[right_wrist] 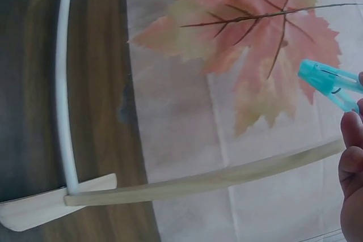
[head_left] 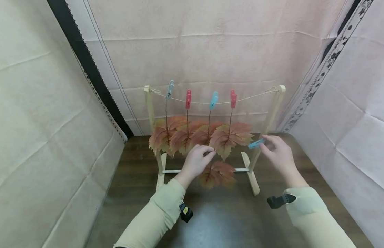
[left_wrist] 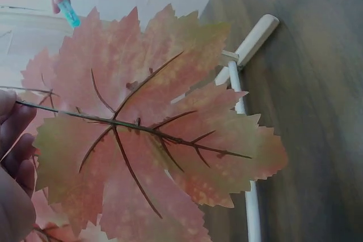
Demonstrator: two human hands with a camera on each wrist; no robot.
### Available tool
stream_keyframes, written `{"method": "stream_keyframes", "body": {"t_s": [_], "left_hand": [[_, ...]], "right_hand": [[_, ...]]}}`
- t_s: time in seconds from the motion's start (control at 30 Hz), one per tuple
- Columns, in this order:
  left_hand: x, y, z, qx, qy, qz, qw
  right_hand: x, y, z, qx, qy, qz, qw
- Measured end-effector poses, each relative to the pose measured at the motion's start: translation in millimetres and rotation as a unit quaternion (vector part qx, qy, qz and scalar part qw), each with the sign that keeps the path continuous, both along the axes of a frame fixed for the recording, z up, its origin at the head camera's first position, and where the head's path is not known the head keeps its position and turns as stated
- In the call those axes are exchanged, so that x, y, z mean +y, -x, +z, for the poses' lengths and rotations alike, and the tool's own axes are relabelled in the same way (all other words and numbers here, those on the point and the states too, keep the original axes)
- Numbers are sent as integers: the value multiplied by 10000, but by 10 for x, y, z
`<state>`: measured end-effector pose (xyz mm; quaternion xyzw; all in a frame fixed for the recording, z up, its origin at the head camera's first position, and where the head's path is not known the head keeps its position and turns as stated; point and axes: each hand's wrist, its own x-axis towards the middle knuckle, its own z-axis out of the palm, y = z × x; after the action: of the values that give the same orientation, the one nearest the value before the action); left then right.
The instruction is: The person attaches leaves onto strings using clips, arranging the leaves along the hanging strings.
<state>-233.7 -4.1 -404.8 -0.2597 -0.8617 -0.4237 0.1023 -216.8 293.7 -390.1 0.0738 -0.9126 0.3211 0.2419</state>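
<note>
My left hand [head_left: 199, 159] pinches the thin stem of an artificial maple leaf [left_wrist: 142, 128], whose reddish blade hangs below the fingers in front of the rack. To the right, my right hand [head_left: 277, 153] holds a blue clothespin [right_wrist: 326, 80] between thumb and fingers, beside the rack's right post. Along the string [head_left: 198, 103], several leaves hang by their stems from clothespins: a blue one [head_left: 170, 89] at the left, then a red one [head_left: 188, 99], another blue one [head_left: 213, 100] and another red one [head_left: 233, 99]. Their blades overlap behind my left hand.
The wooden rack has a left post [head_left: 150, 106], a right post [head_left: 272, 110], flat feet [head_left: 250, 174] and a white lower bar [head_left: 171, 171]. It stands on a dark wooden table [head_left: 216, 217]. Pale cloth walls [head_left: 55, 137] enclose the left, back and right.
</note>
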Motion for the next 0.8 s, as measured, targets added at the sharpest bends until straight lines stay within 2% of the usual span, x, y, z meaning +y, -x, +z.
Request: {"method": "stream_keyframes", "body": {"t_s": [0.2, 0.33, 0.47, 0.6, 0.8], "left_hand": [[125, 24, 163, -173, -142, 11, 9997], [192, 37, 290, -384, -155, -20, 9991], [214, 95, 433, -497, -132, 10, 9987], [216, 154, 565, -584, -167, 71, 9981], [247, 211, 663, -768, -290, 112, 9966]], "right_hand": [[-50, 15, 188, 36, 89, -71, 9999], [-83, 7, 326, -26, 401, -181, 9990], [-104, -9, 465, -68, 762, -314, 9966], [-115, -31, 589, 64, 875, -380, 9954], [-148, -15, 729, 204, 1113, -455, 9925]]}}
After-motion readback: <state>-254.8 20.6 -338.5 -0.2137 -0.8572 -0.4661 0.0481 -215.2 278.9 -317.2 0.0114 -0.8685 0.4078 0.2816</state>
